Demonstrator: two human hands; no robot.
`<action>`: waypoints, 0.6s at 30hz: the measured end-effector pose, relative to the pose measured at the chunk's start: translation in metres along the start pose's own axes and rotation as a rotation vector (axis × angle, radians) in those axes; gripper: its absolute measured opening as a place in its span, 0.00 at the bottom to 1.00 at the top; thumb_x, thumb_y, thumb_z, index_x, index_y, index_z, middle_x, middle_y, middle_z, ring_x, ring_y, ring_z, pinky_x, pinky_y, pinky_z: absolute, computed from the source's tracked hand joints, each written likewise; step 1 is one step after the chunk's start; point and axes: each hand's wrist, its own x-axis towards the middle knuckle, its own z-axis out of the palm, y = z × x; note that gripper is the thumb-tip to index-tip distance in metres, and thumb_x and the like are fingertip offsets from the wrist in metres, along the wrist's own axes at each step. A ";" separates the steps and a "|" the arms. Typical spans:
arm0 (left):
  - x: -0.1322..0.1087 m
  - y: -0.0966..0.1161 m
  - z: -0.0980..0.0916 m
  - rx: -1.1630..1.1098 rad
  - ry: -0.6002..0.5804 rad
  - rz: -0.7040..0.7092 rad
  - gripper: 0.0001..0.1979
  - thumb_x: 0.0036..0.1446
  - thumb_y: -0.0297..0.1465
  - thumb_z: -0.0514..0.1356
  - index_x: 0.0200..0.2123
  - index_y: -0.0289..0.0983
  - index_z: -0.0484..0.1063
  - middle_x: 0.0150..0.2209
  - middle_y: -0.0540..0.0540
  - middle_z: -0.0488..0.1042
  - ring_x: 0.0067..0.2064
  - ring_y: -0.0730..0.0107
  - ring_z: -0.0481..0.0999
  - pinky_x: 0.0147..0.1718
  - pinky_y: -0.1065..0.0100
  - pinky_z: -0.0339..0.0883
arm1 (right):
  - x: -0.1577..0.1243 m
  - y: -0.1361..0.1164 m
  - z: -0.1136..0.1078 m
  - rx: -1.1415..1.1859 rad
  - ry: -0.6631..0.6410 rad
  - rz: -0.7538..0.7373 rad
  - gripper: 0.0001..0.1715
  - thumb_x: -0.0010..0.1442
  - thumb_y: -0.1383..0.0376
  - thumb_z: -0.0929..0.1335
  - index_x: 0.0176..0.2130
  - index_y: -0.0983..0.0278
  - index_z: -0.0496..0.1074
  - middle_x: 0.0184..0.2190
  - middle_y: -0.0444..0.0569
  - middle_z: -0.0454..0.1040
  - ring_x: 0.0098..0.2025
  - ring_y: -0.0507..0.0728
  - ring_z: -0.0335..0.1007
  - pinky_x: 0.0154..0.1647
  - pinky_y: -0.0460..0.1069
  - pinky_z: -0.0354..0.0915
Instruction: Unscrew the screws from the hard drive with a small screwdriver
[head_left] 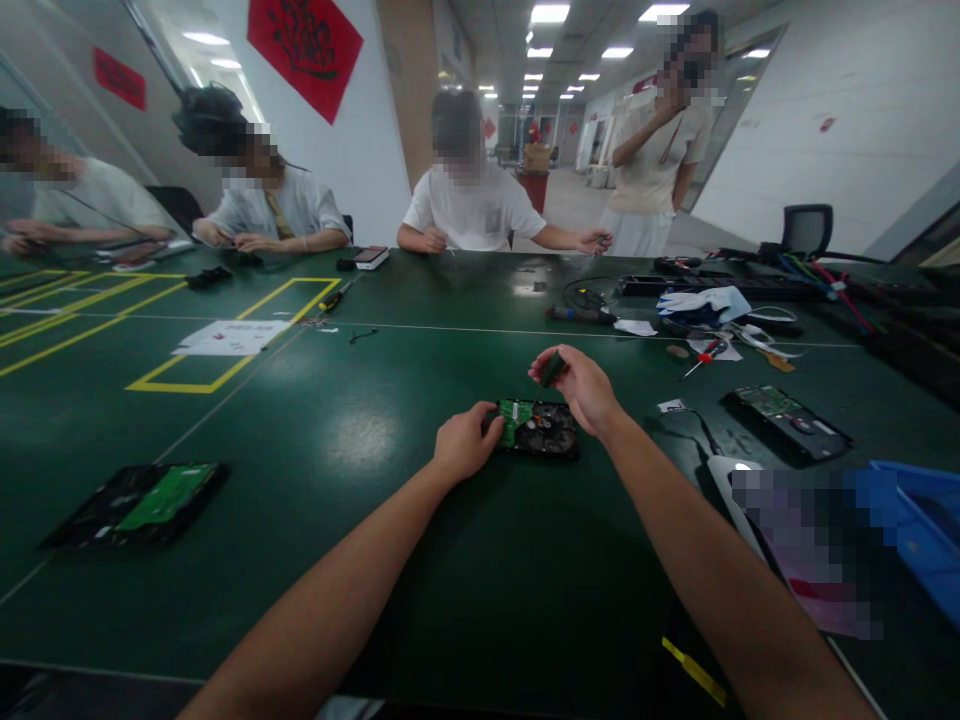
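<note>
A hard drive (551,432) lies on the green table in front of me, its green circuit board facing up. My left hand (466,442) is closed round the drive's left end, thumb on top. In my right hand (583,388) is a screwdriver with a dark handle (553,369), held upright above the drive. Its thin shaft points down at the edge of the circuit board; whether the tip sits in a screw is too small to tell. A second hard drive (786,424) rests to the right, and a third hard drive (139,508) to the left.
A blue bin (919,530) stands at the right edge, beside a pale, partly blurred device. A red screwdriver (703,358), cloths and cables (832,285) lie at the back right. A yellow-black screwdriver (336,295) and white paper (231,337) lie farther left. Several people are across the table.
</note>
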 end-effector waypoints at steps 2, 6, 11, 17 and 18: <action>0.000 -0.001 0.001 -0.002 0.005 0.004 0.21 0.69 0.45 0.53 0.59 0.43 0.72 0.39 0.48 0.83 0.38 0.62 0.81 0.33 0.65 0.63 | 0.000 -0.001 0.001 0.025 0.013 0.000 0.19 0.64 0.49 0.68 0.37 0.61 0.77 0.34 0.49 0.77 0.39 0.59 0.75 0.47 0.56 0.68; 0.000 0.000 0.002 -0.001 0.005 0.000 0.21 0.69 0.45 0.53 0.59 0.44 0.72 0.39 0.48 0.83 0.39 0.62 0.81 0.33 0.65 0.63 | -0.001 -0.003 0.001 0.061 0.033 0.012 0.24 0.66 0.46 0.64 0.38 0.61 0.78 0.31 0.47 0.73 0.35 0.57 0.72 0.44 0.55 0.68; 0.001 0.000 0.002 0.002 0.002 -0.006 0.21 0.69 0.45 0.53 0.59 0.44 0.72 0.39 0.47 0.83 0.40 0.61 0.81 0.34 0.65 0.63 | 0.000 -0.002 -0.001 0.043 0.028 0.017 0.23 0.65 0.47 0.65 0.42 0.61 0.79 0.33 0.47 0.74 0.37 0.58 0.73 0.44 0.54 0.68; 0.001 -0.001 0.003 -0.005 0.008 0.007 0.21 0.69 0.45 0.53 0.59 0.44 0.72 0.39 0.48 0.83 0.39 0.63 0.81 0.33 0.65 0.62 | 0.000 -0.001 -0.005 -0.032 0.030 -0.030 0.20 0.64 0.49 0.68 0.45 0.59 0.79 0.35 0.46 0.74 0.38 0.57 0.72 0.43 0.53 0.68; 0.001 -0.001 0.003 -0.006 0.006 0.005 0.21 0.69 0.45 0.53 0.59 0.44 0.72 0.39 0.47 0.83 0.39 0.63 0.81 0.32 0.65 0.62 | 0.000 -0.001 -0.004 -0.035 0.030 -0.038 0.19 0.64 0.49 0.68 0.43 0.59 0.79 0.34 0.46 0.74 0.38 0.57 0.72 0.43 0.53 0.68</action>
